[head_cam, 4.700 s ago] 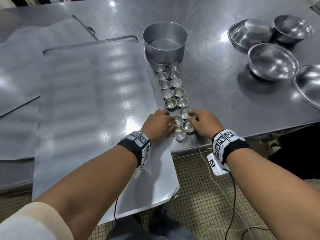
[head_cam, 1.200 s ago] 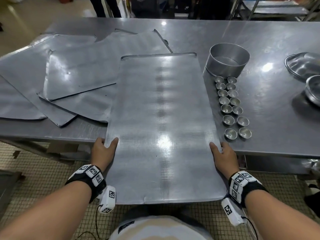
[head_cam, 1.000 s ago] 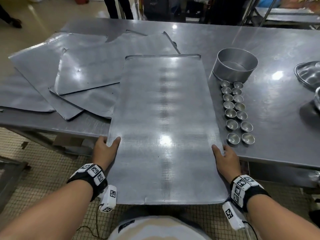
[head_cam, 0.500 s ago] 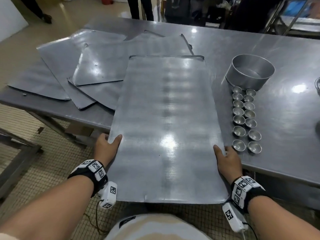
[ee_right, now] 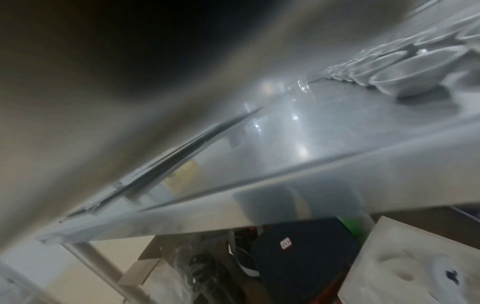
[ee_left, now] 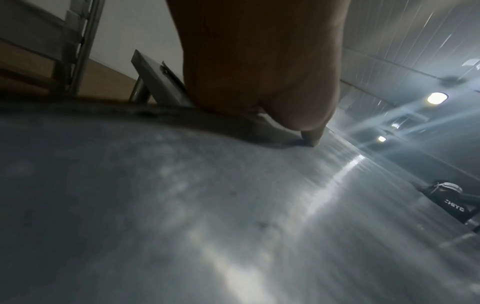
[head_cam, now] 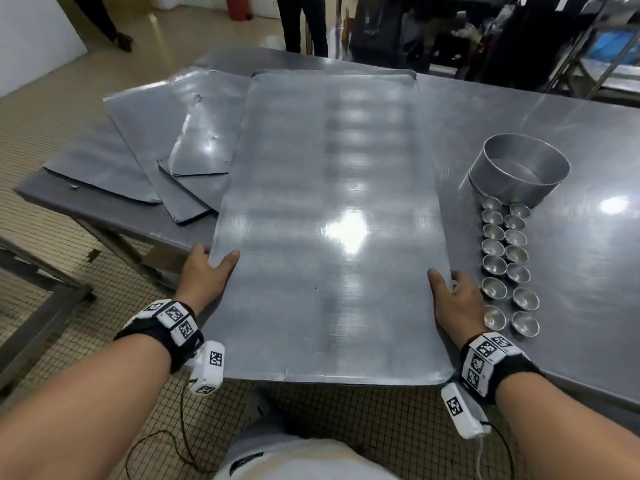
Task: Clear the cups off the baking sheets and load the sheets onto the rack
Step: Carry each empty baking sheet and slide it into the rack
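Note:
A large bare baking sheet (head_cam: 332,216) is tilted up off the steel table (head_cam: 571,133), its near end hanging past the table's front edge. My left hand (head_cam: 207,268) grips its left edge, thumb on top; the left wrist view shows the thumb (ee_left: 309,123) pressed on the sheet (ee_left: 207,205). My right hand (head_cam: 453,299) grips the right edge, thumb on top. Two rows of small metal cups (head_cam: 505,258) stand on the table just right of the sheet, also seen as cups (ee_right: 415,67) in the right wrist view.
Several more flat sheets (head_cam: 173,140) lie overlapped at the table's left end. A round metal pan (head_cam: 519,171) stands behind the cups. People's legs (head_cam: 304,22) and racks stand beyond the table. A metal frame (head_cam: 38,306) is low on the left.
After leaving the cups, both hands took the sheet by its long edges. In the last second the sheet has lifted and swung toward me and left, away from the cups.

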Tool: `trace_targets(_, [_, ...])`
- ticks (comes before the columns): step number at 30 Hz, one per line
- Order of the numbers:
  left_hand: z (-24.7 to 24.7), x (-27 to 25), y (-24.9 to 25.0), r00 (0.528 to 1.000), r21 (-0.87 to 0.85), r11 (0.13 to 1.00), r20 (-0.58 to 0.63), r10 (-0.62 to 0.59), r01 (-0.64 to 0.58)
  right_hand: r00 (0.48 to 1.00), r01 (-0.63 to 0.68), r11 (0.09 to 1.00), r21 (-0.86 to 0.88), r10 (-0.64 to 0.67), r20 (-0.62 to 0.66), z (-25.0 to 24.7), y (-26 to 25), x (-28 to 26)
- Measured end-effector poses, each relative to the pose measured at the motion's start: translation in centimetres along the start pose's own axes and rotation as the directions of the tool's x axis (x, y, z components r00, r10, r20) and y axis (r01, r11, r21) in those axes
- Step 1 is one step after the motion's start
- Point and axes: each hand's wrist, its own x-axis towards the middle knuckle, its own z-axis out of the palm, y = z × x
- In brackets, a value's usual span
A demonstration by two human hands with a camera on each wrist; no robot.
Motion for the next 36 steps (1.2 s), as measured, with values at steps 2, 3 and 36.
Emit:
trace_targets(2, [-1.5,1.8,-0.2,1.000,0.040,0.999,0.025,-0.009,0.008,0.999,0.039,0.999,-0.015,-0.039,-0.005,1.2,-1.9,0.9])
trace_targets(3, [-2.3,2.8,-0.3,0.999,0.058,0.998,0.037,-0.014,0.012,0.999,0.051,0.999,-0.013,-0.051,-0.001,1.8,-2.9,1.4])
trace_targets(36, [-40.1,9.0,-9.4,0.829,-0.236,0.971,-0.536,-0.159,0.034,0.655,0.595,0.759,0.265,-0.649,0.387,36.1,-44.0,5.0])
